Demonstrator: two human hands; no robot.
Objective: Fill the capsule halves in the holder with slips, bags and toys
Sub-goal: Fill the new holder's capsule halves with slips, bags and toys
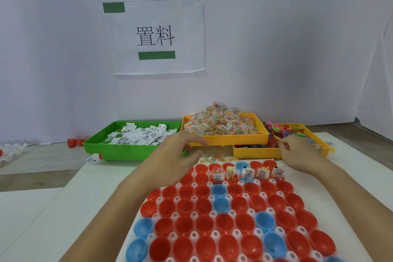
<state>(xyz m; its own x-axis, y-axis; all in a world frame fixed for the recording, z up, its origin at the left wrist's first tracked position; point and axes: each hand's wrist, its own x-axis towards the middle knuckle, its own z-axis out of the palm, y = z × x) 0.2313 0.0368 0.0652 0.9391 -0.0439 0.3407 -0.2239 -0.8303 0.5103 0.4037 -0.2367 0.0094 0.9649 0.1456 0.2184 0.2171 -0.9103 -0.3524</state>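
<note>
Restocking step: your left hand (180, 151) hangs loose and holds nothing, right hand's (297, 151) grip unclear at the toys (282, 132); next, bags (221, 123) for the halves (212, 225).

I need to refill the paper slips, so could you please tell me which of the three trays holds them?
The green tray, leftmost of the three, holds the white slips; both others are yellow.

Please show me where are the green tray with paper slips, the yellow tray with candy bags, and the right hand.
green tray (127, 152), head view, on its bare front wall.
yellow tray of candy bags (234, 139), head view, on its front wall.
right hand (297, 151), head view, on the back of the hand.
</note>
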